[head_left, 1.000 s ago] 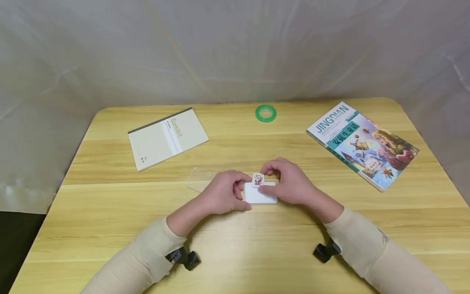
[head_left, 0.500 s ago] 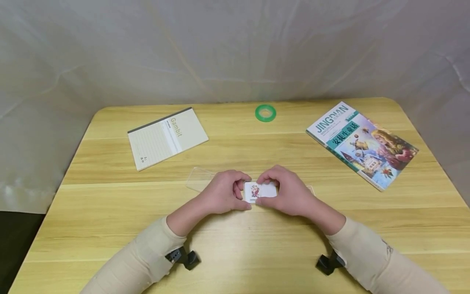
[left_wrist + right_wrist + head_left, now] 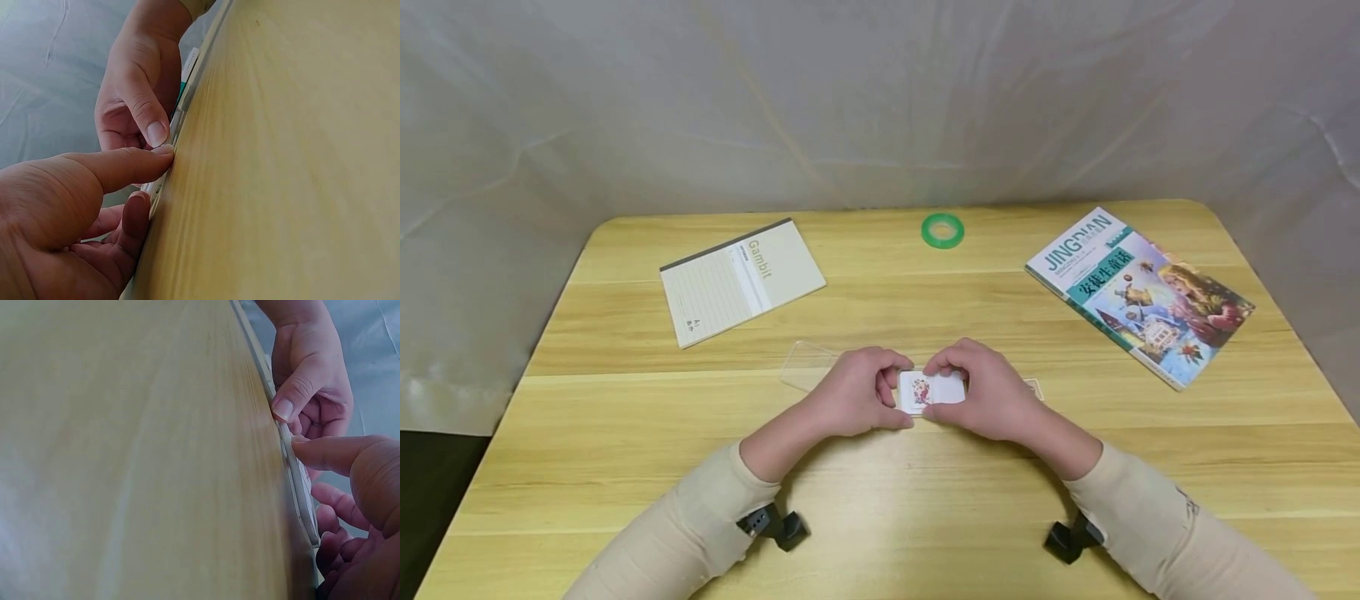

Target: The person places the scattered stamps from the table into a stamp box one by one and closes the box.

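Observation:
In the head view a small white flat rectangle [image 3: 949, 387] lies on the table between both hands. On its left half is a small white square piece [image 3: 921, 390] with a red flower-like print. My left hand [image 3: 859, 393] grips the rectangle's left end, thumb at the near edge and forefinger at the far edge. My right hand [image 3: 988, 392] pinches the printed square's right side between thumb and forefinger. In the right wrist view the rectangle [image 3: 302, 494] shows edge-on as a thin slab, with the right thumb on it. Part of its right end is hidden by the right hand.
A clear plastic cover [image 3: 805, 365] lies left of the left hand. Behind the right wrist a small pale framed piece [image 3: 1034, 388] peeks out. Farther back are a notebook [image 3: 743, 283], a green tape roll [image 3: 942, 231] and a picture book [image 3: 1138, 298].
My right hand has brought the printed square from the rectangle's far edge nearer to me and slightly left, down onto its left half. My left hand stays in place.

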A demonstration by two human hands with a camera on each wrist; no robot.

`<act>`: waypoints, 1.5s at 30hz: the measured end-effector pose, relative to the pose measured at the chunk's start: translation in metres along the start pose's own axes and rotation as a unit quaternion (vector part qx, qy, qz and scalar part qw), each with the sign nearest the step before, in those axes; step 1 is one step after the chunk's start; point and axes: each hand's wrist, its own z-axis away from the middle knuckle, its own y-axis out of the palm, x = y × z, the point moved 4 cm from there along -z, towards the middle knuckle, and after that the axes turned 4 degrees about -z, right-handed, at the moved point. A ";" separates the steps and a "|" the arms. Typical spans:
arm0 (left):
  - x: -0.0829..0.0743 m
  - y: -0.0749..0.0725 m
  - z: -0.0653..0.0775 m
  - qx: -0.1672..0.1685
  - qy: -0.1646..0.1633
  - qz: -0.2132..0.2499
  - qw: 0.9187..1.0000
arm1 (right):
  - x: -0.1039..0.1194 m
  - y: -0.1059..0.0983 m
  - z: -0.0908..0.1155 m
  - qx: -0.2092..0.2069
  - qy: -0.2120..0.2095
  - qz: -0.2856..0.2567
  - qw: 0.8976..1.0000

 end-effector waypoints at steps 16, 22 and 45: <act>-0.001 0.000 0.000 0.000 -0.004 0.006 1.000 | -0.008 -0.030 0.011 -0.073 -0.006 -0.075 0.994; -0.003 0.000 0.001 -0.001 0.002 0.012 1.000 | -0.023 -0.047 0.029 -0.090 0.017 -0.072 0.993; 0.000 0.001 0.000 -0.003 -0.002 -0.009 1.000 | -0.063 -0.077 0.062 -0.069 0.058 0.036 0.995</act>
